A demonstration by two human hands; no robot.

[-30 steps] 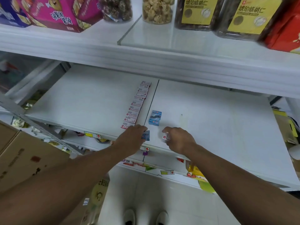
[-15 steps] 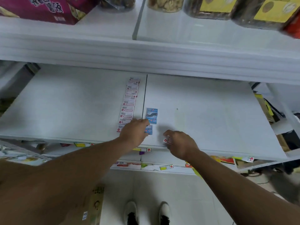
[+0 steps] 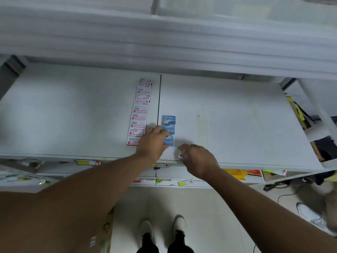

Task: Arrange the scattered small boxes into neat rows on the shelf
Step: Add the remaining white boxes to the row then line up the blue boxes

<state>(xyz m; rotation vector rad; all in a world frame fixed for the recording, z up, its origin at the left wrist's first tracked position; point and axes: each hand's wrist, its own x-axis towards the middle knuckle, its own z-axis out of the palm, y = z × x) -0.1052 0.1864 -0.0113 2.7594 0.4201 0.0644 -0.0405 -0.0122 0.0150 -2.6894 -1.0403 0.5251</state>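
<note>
On the white shelf, just left of the dark seam that splits its surface, a row of white boxes with red print runs from the back toward the front edge, each box touching the next. Just right of the seam a second row is under construction: two blue boxes lie end to end, and a third blue box sits directly in front of them. The left hand rests on this third box with fingers curled over its left side, apparently sliding it square against the pair. The right hand, further right of the seam at the front edge, pinches a small white box with a red mark between thumb and fingers. The step in hand appears to be closing up the blue row. The next move likely calls for placing the white box at the near end of the white row, edges flush and label facing up. Print on all boxes is too small and blurred to read; only red blocks, barcodes and a blue graphic are discernible. Price tags with red arrows line the shelf front below the seam.
</note>
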